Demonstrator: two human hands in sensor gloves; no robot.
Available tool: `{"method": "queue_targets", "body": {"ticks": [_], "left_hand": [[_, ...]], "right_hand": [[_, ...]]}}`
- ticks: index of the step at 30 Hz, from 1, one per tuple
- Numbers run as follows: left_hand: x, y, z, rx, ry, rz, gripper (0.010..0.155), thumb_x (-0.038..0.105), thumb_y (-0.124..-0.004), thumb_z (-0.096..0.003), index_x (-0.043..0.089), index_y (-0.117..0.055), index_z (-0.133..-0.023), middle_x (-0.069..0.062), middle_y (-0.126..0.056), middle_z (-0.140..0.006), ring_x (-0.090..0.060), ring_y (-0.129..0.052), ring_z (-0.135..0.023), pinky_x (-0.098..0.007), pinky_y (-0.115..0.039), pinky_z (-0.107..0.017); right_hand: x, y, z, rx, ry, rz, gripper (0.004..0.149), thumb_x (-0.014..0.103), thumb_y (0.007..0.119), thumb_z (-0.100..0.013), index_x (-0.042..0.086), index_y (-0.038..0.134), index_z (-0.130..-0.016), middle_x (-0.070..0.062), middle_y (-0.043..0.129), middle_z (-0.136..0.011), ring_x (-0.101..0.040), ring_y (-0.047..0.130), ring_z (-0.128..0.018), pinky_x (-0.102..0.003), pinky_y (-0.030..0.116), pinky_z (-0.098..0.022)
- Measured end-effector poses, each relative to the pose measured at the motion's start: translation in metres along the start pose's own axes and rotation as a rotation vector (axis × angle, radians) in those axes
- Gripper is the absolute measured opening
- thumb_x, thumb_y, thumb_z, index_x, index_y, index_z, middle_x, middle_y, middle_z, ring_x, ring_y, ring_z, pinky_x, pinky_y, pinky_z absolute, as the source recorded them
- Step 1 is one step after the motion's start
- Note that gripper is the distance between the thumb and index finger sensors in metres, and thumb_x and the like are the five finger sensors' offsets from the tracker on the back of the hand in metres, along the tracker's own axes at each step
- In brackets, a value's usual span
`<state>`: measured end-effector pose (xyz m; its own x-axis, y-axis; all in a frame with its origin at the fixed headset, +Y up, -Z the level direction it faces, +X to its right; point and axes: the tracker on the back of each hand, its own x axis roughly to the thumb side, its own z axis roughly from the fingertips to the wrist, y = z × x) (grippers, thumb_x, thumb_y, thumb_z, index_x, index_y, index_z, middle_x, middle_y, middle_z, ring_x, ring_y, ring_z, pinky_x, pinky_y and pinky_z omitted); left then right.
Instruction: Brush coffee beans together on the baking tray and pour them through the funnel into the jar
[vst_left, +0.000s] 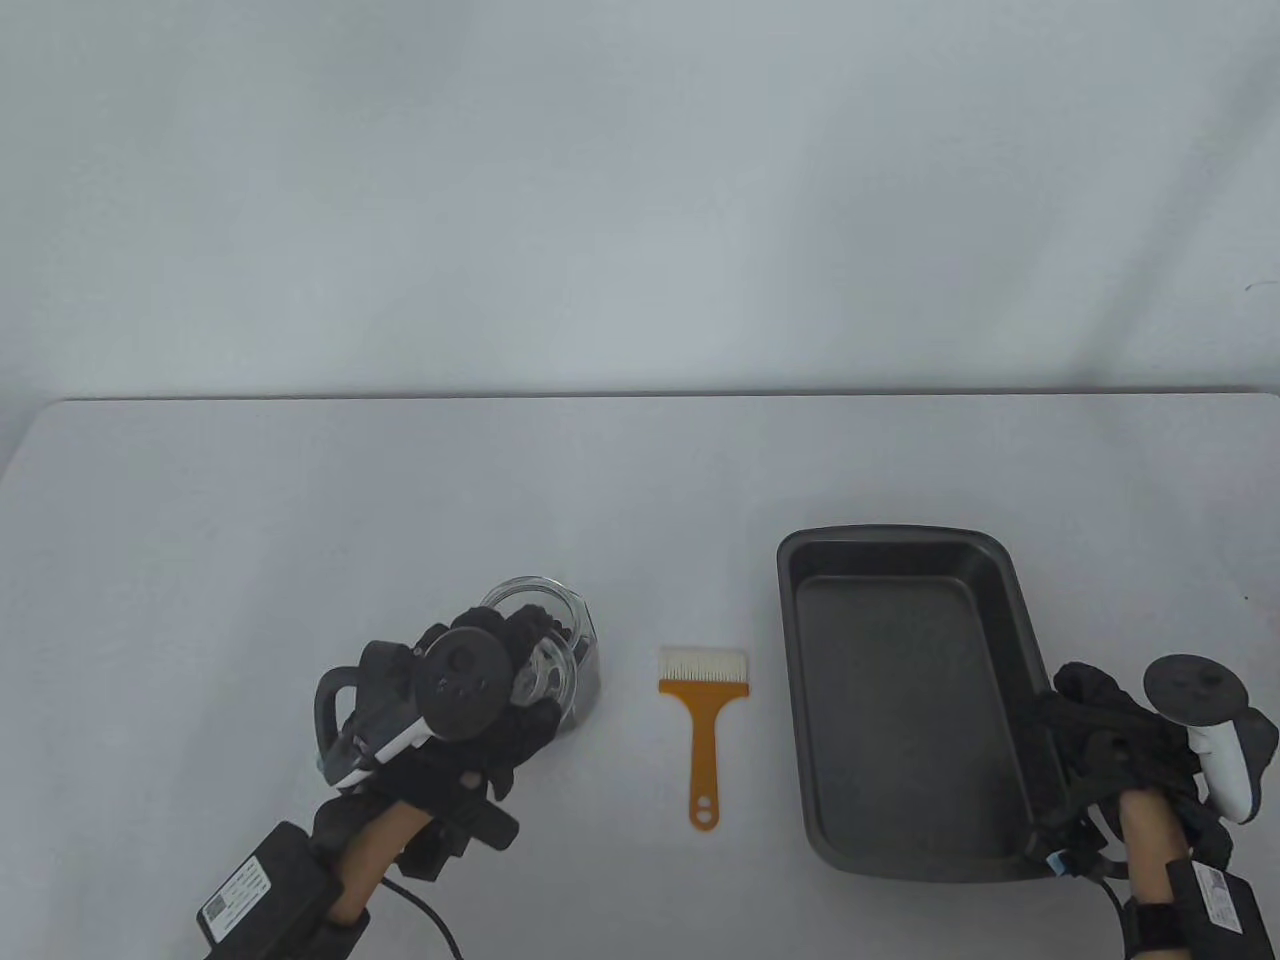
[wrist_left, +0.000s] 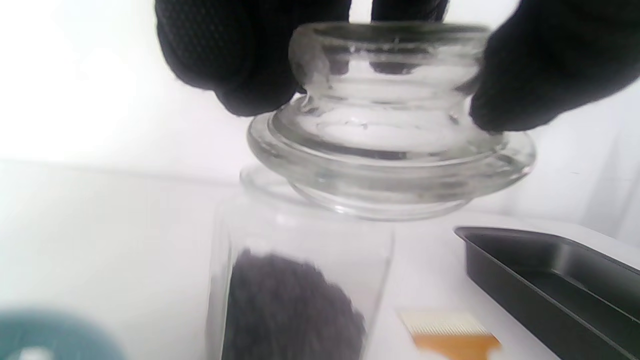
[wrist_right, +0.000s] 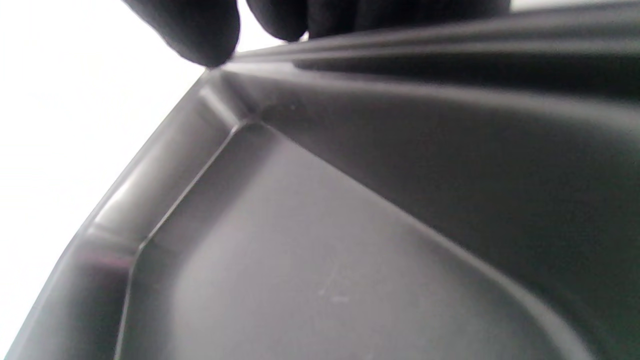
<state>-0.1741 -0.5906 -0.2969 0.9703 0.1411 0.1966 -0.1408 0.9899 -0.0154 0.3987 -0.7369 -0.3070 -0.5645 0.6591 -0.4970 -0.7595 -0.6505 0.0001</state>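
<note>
A clear glass jar (vst_left: 568, 640) holding dark coffee beans (wrist_left: 295, 310) stands left of centre. My left hand (vst_left: 530, 672) pinches the jar's glass lid (wrist_left: 390, 130) by its knob, just over the jar's mouth and slightly off to one side. An orange brush (vst_left: 702, 725) with white bristles lies flat between the jar and the tray. The dark baking tray (vst_left: 880, 535) sits on the right, and its floor (wrist_right: 325, 250) shows no beans. My right hand (vst_left: 1070, 720) grips the tray's right rim near the front corner, fingertips (wrist_right: 200, 35) on the edge.
The white table (vst_left: 400, 500) ends at a plain wall behind. A blurred teal shape (wrist_left: 45, 335) shows at the bottom left of the left wrist view. No funnel is identifiable in any view.
</note>
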Motion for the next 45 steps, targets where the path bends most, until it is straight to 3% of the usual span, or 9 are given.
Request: {"method": "queue_targets", "body": {"ticks": [4, 9, 24, 29, 35, 41, 45], "left_hand": [[0.004, -0.005, -0.039, -0.059, 0.064, -0.060, 0.078, 0.069, -0.085, -0.0409, 0.041, -0.056, -0.108, -0.009, -0.069, -0.108, -0.028, -0.090, -0.080, -0.047, -0.079, -0.061], [0.000, -0.016, -0.063, -0.091, 0.105, -0.023, 0.078, 0.068, -0.086, -0.0412, 0.041, -0.057, -0.108, -0.009, -0.068, -0.108, -0.029, -0.090, -0.080, -0.048, -0.079, -0.061], [-0.003, -0.031, -0.068, -0.132, 0.145, -0.080, 0.077, 0.068, -0.083, -0.0424, 0.042, -0.055, -0.109, -0.008, -0.066, -0.110, -0.029, -0.087, -0.082, -0.048, -0.077, -0.063], [-0.005, -0.033, -0.067, -0.102, 0.152, -0.056, 0.077, 0.068, -0.083, -0.0428, 0.041, -0.055, -0.109, -0.009, -0.065, -0.110, -0.029, -0.086, -0.082, -0.048, -0.076, -0.064], [-0.005, -0.031, -0.053, -0.068, 0.133, -0.031, 0.076, 0.068, -0.075, -0.0454, 0.039, -0.050, -0.111, -0.008, -0.058, -0.115, -0.031, -0.079, -0.096, -0.056, -0.068, -0.072], [-0.017, -0.024, -0.010, 0.081, 0.089, 0.034, 0.082, 0.075, -0.067, -0.0451, 0.037, -0.045, -0.114, -0.010, -0.050, -0.119, -0.039, -0.066, -0.107, -0.063, -0.056, -0.078], [-0.036, -0.034, 0.024, 0.147, 0.105, 0.065, 0.084, 0.076, -0.065, -0.0450, 0.037, -0.041, -0.116, -0.011, -0.046, -0.121, -0.041, -0.060, -0.110, -0.064, -0.052, -0.079]], "right_hand": [[0.000, 0.000, 0.000, -0.001, 0.000, -0.003, 0.059, 0.039, 0.077, -0.051, 0.024, 0.053, -0.102, -0.010, 0.076, -0.096, -0.029, 0.089, -0.079, -0.048, 0.078, -0.056], [-0.001, -0.001, 0.000, -0.001, 0.000, -0.006, 0.059, 0.039, 0.077, -0.051, 0.024, 0.053, -0.102, -0.010, 0.076, -0.096, -0.029, 0.089, -0.079, -0.048, 0.078, -0.056], [0.000, -0.001, -0.001, -0.001, -0.003, -0.003, 0.059, 0.039, 0.077, -0.051, 0.024, 0.053, -0.102, -0.010, 0.076, -0.096, -0.029, 0.089, -0.079, -0.048, 0.077, -0.056], [0.000, -0.001, -0.001, -0.004, -0.005, -0.001, 0.059, 0.039, 0.077, -0.051, 0.024, 0.053, -0.102, -0.010, 0.076, -0.096, -0.029, 0.089, -0.079, -0.048, 0.077, -0.056], [0.000, -0.001, -0.001, -0.002, -0.010, -0.005, 0.059, 0.039, 0.077, -0.051, 0.024, 0.053, -0.102, -0.010, 0.076, -0.096, -0.029, 0.090, -0.079, -0.048, 0.078, -0.056], [0.001, 0.000, -0.001, 0.000, -0.019, -0.006, 0.059, 0.039, 0.077, -0.051, 0.024, 0.053, -0.102, -0.009, 0.076, -0.096, -0.028, 0.090, -0.079, -0.048, 0.078, -0.056], [0.005, 0.000, 0.001, -0.019, -0.041, 0.008, 0.060, 0.039, 0.077, -0.050, 0.023, 0.053, -0.102, -0.007, 0.075, -0.096, -0.027, 0.090, -0.079, -0.048, 0.078, -0.057]]}}
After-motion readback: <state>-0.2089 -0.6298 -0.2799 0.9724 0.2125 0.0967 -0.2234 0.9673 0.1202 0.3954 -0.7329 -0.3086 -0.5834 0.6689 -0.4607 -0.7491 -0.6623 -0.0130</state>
